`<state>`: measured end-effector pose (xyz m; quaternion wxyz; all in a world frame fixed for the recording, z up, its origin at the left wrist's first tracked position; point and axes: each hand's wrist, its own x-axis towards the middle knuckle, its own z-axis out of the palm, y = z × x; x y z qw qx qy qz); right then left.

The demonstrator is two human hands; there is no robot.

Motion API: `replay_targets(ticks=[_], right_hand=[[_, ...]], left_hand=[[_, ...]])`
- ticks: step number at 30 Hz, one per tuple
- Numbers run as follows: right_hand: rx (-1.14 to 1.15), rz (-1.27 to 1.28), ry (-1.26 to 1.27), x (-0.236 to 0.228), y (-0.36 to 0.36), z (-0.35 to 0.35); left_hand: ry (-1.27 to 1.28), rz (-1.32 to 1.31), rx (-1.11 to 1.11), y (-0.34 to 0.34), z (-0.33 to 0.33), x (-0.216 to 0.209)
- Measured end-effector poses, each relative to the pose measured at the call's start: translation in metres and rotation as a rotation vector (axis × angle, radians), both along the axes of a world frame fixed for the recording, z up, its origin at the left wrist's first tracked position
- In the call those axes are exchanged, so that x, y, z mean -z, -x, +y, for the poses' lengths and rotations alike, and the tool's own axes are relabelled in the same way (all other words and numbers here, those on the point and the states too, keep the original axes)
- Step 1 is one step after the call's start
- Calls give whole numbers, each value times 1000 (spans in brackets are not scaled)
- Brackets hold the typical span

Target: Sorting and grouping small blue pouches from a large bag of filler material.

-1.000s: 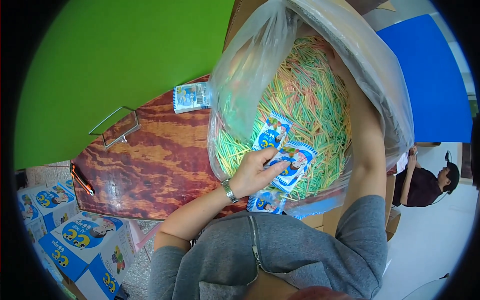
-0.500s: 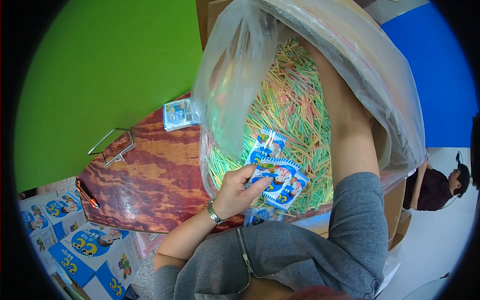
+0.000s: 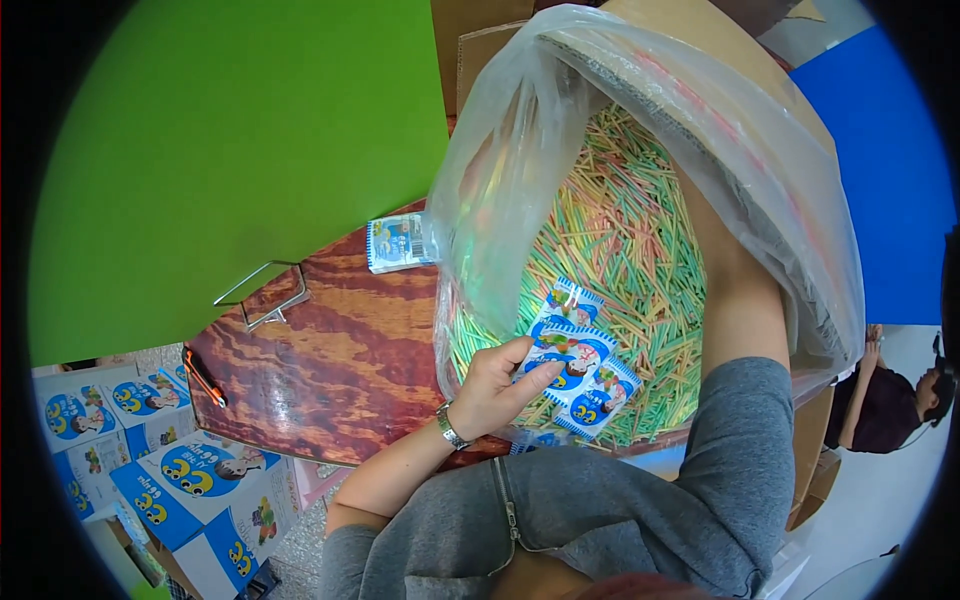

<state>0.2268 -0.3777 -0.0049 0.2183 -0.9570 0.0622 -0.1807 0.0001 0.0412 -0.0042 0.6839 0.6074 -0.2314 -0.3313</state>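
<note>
My left hand (image 3: 498, 385) pinches a small blue-and-white printed sachet (image 3: 575, 352) between thumb and fingers, over the near part of a lined cardboard box. Around it are more sachets of the same kind, one behind (image 3: 572, 298) and another to the right (image 3: 598, 398). Thin pastel sticks (image 3: 590, 225) in green, yellow and pink lie in a thick layer beneath them. A clear plastic liner (image 3: 500, 180) drapes over the box's left side and rim. My right forearm (image 3: 735, 300) reaches deep into the box along its right side; the hand itself is hidden by the liner and the box wall.
A wood-patterned table (image 3: 340, 340) bears a small stack of sachets (image 3: 398, 243), a metal-wire stand (image 3: 270, 300) and an orange-and-black cutter (image 3: 205, 376). Printed cartons (image 3: 200, 475) stand at lower left. A green panel (image 3: 240, 150) rises behind. At far right is another person (image 3: 885, 400).
The whole view has shifted, so everything sits further right and slightly lower. My left hand keeps its hold on the sachet, and my right arm stays inside the box.
</note>
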Motion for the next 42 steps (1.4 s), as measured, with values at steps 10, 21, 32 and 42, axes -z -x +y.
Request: replay_targets(ticks=[10, 21, 32, 42], right_hand=[[-28, 151, -266, -10, 16, 12], [-69, 317, -527, -34, 50, 40], [-33, 467, -828, -51, 150, 75], [-139, 548, -1280, -48, 238, 103]], left_hand=[[-54, 48, 103, -3, 1, 6], [-15, 63, 105, -2, -1, 2], [114, 73, -2, -15, -15, -9], [552, 495, -49, -50, -76, -35]])
